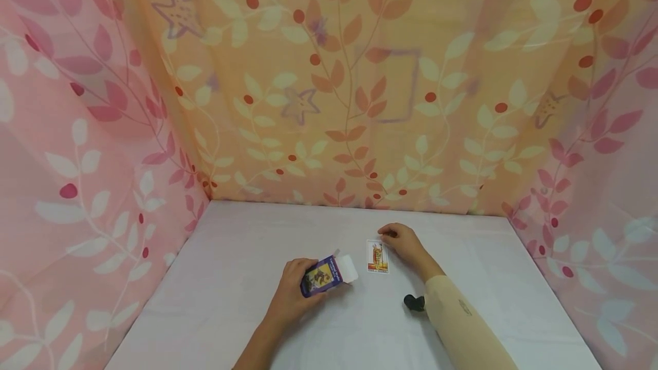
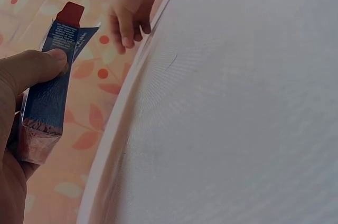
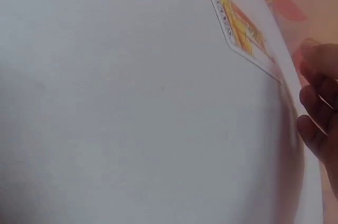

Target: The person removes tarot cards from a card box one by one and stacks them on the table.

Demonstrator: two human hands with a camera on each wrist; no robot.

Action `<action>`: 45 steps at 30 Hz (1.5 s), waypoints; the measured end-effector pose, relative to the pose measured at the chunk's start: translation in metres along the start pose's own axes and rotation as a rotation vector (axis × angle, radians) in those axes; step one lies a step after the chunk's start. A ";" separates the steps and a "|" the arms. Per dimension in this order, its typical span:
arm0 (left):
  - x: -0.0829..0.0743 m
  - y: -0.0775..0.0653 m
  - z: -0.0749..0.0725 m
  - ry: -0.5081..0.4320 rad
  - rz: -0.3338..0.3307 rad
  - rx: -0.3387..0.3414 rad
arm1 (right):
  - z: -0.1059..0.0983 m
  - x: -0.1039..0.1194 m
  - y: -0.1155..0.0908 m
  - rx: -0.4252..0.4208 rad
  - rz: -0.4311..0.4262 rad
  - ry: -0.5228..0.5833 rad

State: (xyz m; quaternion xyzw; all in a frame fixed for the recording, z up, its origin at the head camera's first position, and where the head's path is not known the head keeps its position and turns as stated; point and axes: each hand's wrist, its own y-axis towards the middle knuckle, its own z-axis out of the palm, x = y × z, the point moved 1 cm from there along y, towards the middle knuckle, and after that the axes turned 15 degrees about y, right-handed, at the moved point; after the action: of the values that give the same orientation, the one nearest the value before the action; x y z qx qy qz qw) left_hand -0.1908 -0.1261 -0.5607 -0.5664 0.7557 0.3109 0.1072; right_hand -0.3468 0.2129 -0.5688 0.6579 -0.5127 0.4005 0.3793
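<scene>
My left hand (image 1: pixel 292 290) grips a small purple-blue card box (image 1: pixel 320 278) with a yellow picture on its front. The box is tilted above the table, its end flap (image 1: pixel 348 269) folded out toward the right. In the left wrist view the thumb lies along the dark blue side of the box (image 2: pixel 48 94). A picture card (image 1: pixel 377 258) with a white border lies face up on the table, right of the box. Just beyond the card's upper right corner is my right hand (image 1: pixel 406 244), its fingers loosely bent. Nothing shows between those fingers in the right wrist view.
A small black object (image 1: pixel 413 302) lies by the right sleeve (image 1: pixel 460 313); its kind is unclear. The white tabletop (image 1: pixel 216 278) meets patterned cloth walls (image 1: pixel 334 130) at the back and both sides.
</scene>
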 end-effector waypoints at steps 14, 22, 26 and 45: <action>-0.002 0.000 -0.002 0.004 0.032 -0.029 | 0.006 0.019 -0.022 -0.078 -0.053 -0.054; -0.005 0.000 -0.002 0.030 0.049 -0.047 | 0.009 0.035 -0.042 -0.124 -0.083 -0.066; -0.005 0.000 -0.001 0.018 0.028 -0.027 | 0.011 0.040 -0.054 -0.144 -0.107 -0.065; -0.004 -0.002 -0.001 -0.023 0.004 -0.014 | 0.031 0.057 -0.100 -0.223 -0.261 -0.008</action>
State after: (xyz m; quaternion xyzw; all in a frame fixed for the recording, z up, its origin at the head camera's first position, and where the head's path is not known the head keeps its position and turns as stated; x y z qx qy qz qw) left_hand -0.1873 -0.1237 -0.5590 -0.5621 0.7533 0.3229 0.1112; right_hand -0.2354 0.1823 -0.5373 0.6743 -0.4659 0.2858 0.4966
